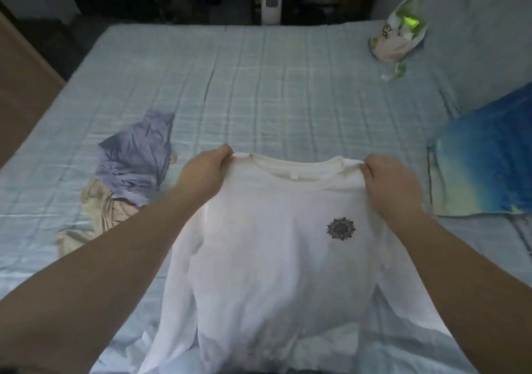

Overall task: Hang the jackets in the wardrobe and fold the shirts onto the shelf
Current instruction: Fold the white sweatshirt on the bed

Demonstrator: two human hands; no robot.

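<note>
Both hands (pixel 205 169) grip white shirt (pixel 276 247) shoulders

Readable text: none you can make out.
- Plastic bag (pixel 395 38): dark printed marks, too blurred for you to read.
- Shirt (pixel 267 252): dark flower emblem (pixel 341 228), no legible lettering.

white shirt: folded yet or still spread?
Spread, not folded. The white shirt hangs full length over the bed, front out, both sleeves loose. The left hand and right hand grip its shoulders.
</note>
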